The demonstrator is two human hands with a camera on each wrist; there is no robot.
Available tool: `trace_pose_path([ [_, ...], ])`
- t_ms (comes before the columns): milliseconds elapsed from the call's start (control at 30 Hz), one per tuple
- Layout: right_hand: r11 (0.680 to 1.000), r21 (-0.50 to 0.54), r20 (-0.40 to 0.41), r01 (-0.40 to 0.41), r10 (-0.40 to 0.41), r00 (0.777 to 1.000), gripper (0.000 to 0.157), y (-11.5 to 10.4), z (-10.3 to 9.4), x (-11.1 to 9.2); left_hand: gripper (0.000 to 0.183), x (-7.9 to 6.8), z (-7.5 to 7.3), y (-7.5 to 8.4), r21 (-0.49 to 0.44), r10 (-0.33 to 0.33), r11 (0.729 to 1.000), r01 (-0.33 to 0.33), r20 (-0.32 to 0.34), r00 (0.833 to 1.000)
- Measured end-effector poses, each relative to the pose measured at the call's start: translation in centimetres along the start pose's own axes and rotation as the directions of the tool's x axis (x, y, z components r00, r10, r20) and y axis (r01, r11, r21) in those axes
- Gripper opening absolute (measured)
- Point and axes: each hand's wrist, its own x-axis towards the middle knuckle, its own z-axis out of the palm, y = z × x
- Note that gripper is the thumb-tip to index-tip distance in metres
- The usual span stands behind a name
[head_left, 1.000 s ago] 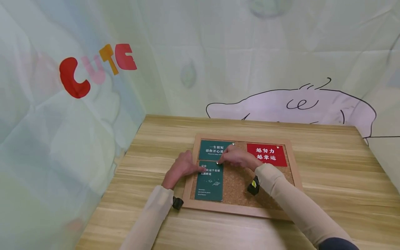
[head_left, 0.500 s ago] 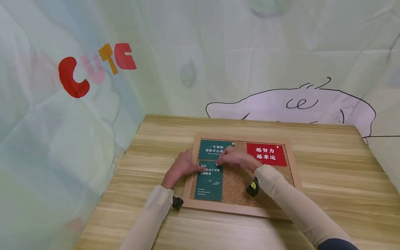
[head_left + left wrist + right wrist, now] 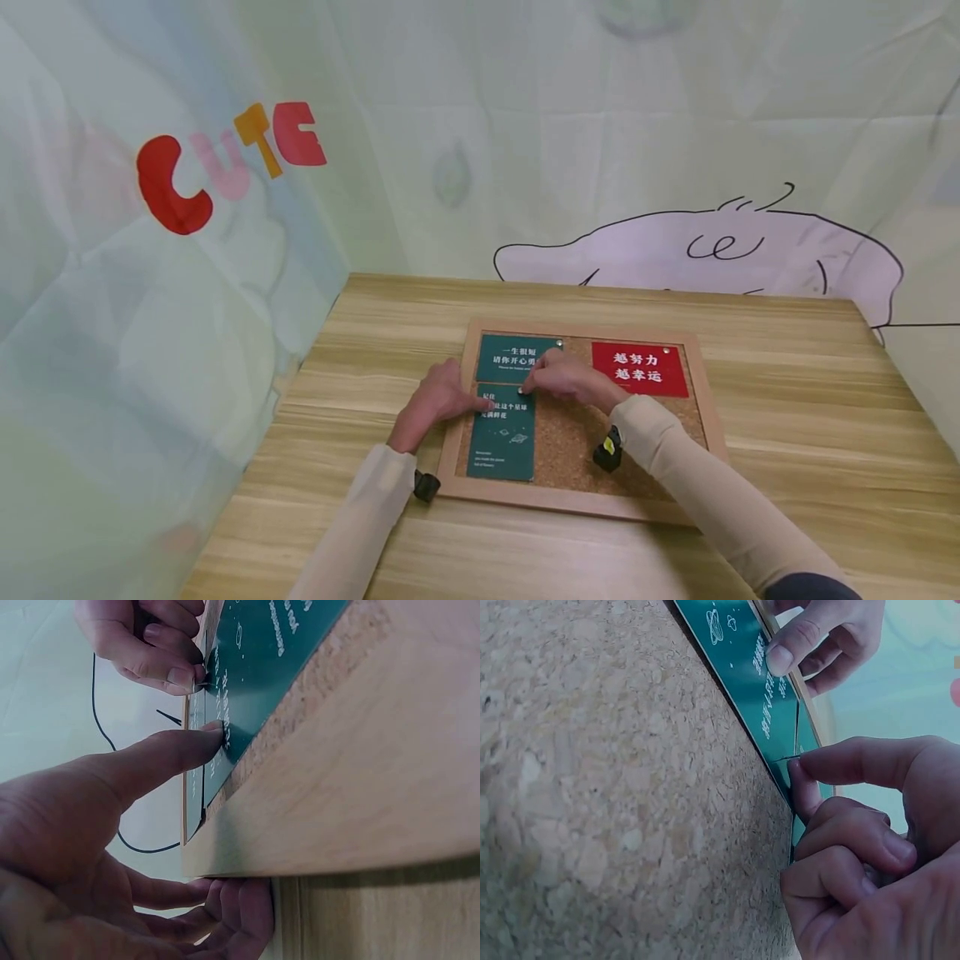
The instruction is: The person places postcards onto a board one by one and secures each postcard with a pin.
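Observation:
A framed corkboard [image 3: 577, 450] lies on the table. My right hand [image 3: 570, 375] pinches a pushpin [image 3: 521, 390] between thumb and index finger at the upper right corner of the lower green card [image 3: 501, 450]. In the right wrist view the thin needle [image 3: 783, 758] shows near the card's surface; whether it pierces the card I cannot tell. My left hand [image 3: 438, 396] presses its thumb on this card's printed text, while its other fingers curl against the frame's outer left side. Just above lies another green card [image 3: 513, 354], partly behind my right hand.
A red card [image 3: 640, 371] is on the board's upper right, with a pin [image 3: 667, 351] in its corner. Another pin [image 3: 559, 343] holds the upper green card's corner. The wood-grain table [image 3: 810, 400] extends to printed fabric walls [image 3: 420, 167] behind and left.
My right fingers and the pushpin shifted slightly left and down, then back up by a small amount, at the lower green card's corner. My left hand stays in place.

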Motion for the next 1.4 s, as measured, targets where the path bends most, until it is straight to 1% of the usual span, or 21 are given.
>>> trace_pose_path([
  [100,1.0,0.007,-0.005,0.017,-0.017,1.0,0.016,0.1,0.0,0.0,0.066,0.0,0.0,0.0,0.013,-0.003,1.0,0.003,-0.003,1.0],
  [200,0.999,-0.014,-0.019,0.047,-0.047,0.999,0.016,0.1,0.1,-0.1,0.067,0.0,0.0,0.0,0.021,-0.01,1.0,0.01,-0.004,1.0],
  [433,0.997,-0.053,-0.027,0.053,-0.055,0.998,0.013,0.1,0.2,-0.2,0.066,0.0,-0.1,0.0,0.022,-0.013,1.0,0.013,-0.006,1.0],
  [500,0.995,-0.062,-0.019,0.072,-0.073,0.997,0.012,0.2,0.1,-0.3,0.065,0.0,-0.1,0.1,0.019,-0.01,1.0,0.01,-0.007,1.0],
  [567,0.991,-0.081,-0.001,0.108,-0.109,0.994,0.011,0.2,0.0,-0.5,0.065,0.0,-0.1,0.0,0.021,-0.004,1.0,0.004,-0.008,1.0],
  [667,0.979,-0.12,0.027,0.166,-0.164,0.986,0.01,0.1,0.1,-0.8,0.064,-0.1,-0.1,0.0,0.017,0.003,1.0,-0.003,-0.009,1.0],
  [733,0.969,-0.15,0.032,0.197,-0.195,0.98,0.011,0.1,0.3,-1.0,0.065,-0.1,-0.1,-0.1,0.02,0.011,1.0,-0.011,-0.009,1.0],
  [900,0.945,-0.221,-0.016,0.243,-0.252,0.967,0.017,-0.1,1.1,-1.2,0.065,0.0,-0.1,-0.2,0.022,0.012,1.0,-0.012,-0.007,1.0],
  [1000,0.927,-0.256,-0.038,0.275,-0.294,0.955,0.014,0.0,1.6,-1.1,0.064,0.1,-0.1,-0.2,0.023,0.009,1.0,-0.009,-0.006,1.0],
  [1133,0.905,-0.285,-0.047,0.315,-0.341,0.939,0.009,0.0,1.8,-1.0,0.065,0.1,0.0,-0.1,0.026,0.006,1.0,-0.006,-0.003,1.0],
  [1233,0.908,-0.274,-0.051,0.317,-0.343,0.938,0.008,0.0,1.9,-1.0,0.066,0.1,0.0,-0.1,0.023,-0.002,1.0,0.002,-0.001,1.0],
  [1400,0.916,-0.259,-0.042,0.306,-0.327,0.944,0.009,-0.1,1.8,-1.2,0.067,0.0,0.0,0.0,0.008,-0.008,1.0,0.008,-0.001,1.0],
])
